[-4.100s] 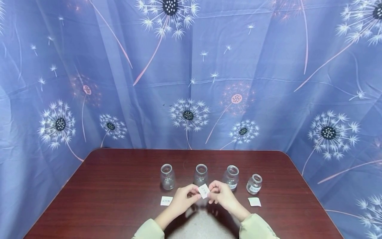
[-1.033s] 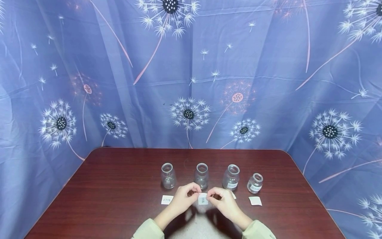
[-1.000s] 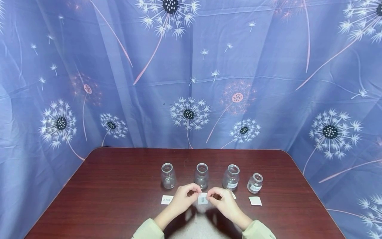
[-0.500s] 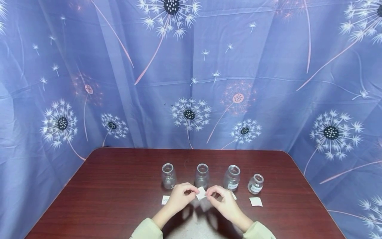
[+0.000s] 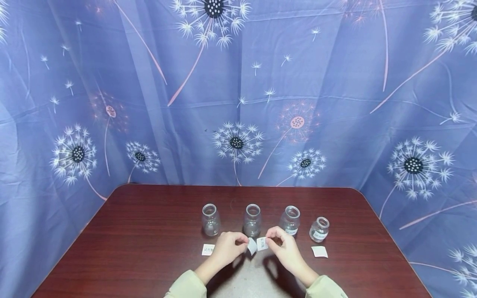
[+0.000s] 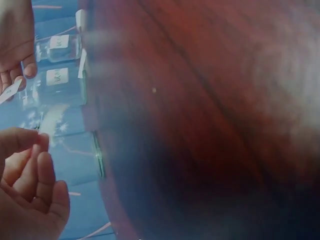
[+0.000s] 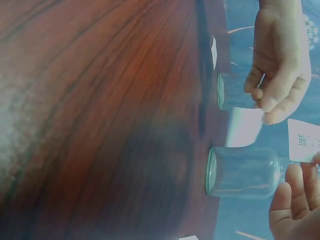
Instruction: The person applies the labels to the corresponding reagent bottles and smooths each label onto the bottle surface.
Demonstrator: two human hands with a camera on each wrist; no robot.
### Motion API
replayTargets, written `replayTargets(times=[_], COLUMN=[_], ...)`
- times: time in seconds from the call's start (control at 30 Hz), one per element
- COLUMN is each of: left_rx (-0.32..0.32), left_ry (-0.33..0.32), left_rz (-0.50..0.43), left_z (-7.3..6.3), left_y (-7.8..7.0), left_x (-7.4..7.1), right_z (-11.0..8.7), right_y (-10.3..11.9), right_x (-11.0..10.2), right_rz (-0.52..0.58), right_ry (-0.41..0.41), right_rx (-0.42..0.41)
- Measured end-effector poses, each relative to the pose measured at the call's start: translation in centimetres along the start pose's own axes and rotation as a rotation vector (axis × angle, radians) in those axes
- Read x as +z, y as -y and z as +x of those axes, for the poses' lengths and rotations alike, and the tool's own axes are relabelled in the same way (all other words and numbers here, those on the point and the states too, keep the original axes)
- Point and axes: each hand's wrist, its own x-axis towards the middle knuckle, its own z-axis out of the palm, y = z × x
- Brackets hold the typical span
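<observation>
Your left hand [image 5: 226,249] has its grip pinched on a curled, blank-looking slip [image 5: 252,246], and your right hand [image 5: 287,248] pinches a printed label [image 5: 262,243] by its right edge; both pieces are up between your hands, just near of the unlabelled jar [image 5: 252,221] second from the left. The right wrist view shows slip and label apart, yet the gap is small, so if the label is sticky, as seems likely, a slight inward drift could make them catch and crease. Holding the label by one edge leaves its other side free; it could flop, fold or cling to your fingertips, or meet curved glass crooked. Too firm a pinch might mark the edge, too loose a one might drop it on the worktop [image 5: 149,231]. Your left hand overlaps the right end of the loose printed label [image 5: 207,249] in the head view, and whether it touches I can't tell; a low wrist could drag that piece. The labelled jar [image 5: 290,219] just far of your right hand could be nudged by a careless knuckle.
</observation>
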Motion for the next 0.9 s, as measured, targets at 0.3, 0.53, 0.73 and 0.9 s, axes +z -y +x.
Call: replayTargets(times=[0.3,0.53,0.73,0.9], left_rx=[0.002,-0.013,-0.005,0.09], left_ry=[0.088,0.159,0.101,-0.035], left_rz=[0.188,0.248,0.236,0.085], left_z=[0.3,0.2,0.7,1.5], left_y=[0.4,0.3,-0.1,-1.1], left_x=[0.7,0.8,0.2,-0.6], right_z=[-0.1,-0.3,-0.3,-0.3], right_y=[0.2,-1.3,-1.6,-0.7], right_x=[-0.1,-0.3,-0.4,-0.5], right_rz=[-0.009,-0.004,-0.019,-0.065], right_ry=[0.016,0.085,0.124,0.147], right_rx=[0.11,0.141,0.123,0.11])
